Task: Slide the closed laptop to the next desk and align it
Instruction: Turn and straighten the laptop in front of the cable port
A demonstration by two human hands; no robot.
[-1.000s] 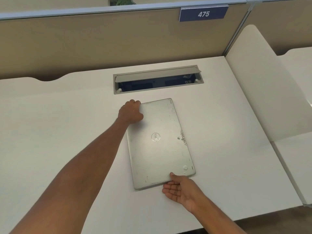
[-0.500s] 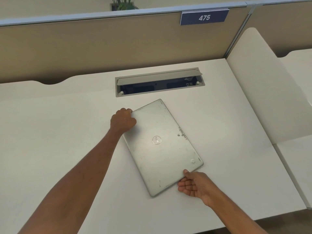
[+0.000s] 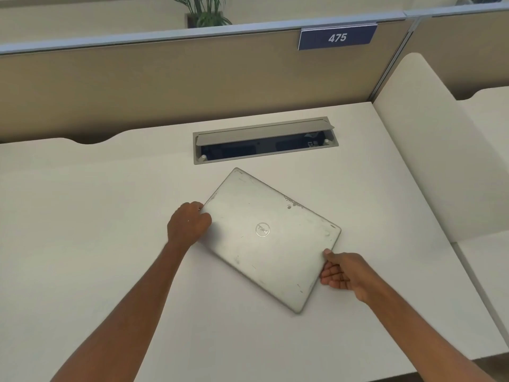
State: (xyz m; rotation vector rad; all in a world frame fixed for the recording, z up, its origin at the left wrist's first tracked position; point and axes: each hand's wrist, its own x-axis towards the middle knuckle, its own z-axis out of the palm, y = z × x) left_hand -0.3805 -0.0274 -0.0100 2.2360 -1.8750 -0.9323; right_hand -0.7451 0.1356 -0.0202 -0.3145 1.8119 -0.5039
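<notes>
Laptop (image 3: pixel 268 238) rotated further; hands gripping opposite edges.

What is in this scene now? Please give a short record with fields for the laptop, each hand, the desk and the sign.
laptop: laptop, closed, silver, flat on the desk, turned diagonal
left hand: left hand grips the laptop's left edge
right hand: right hand grips its right edge near the corner
desk: desk, white, with an open cable box behind the laptop
divider: divider on the right
sign: sign reads 475
</notes>
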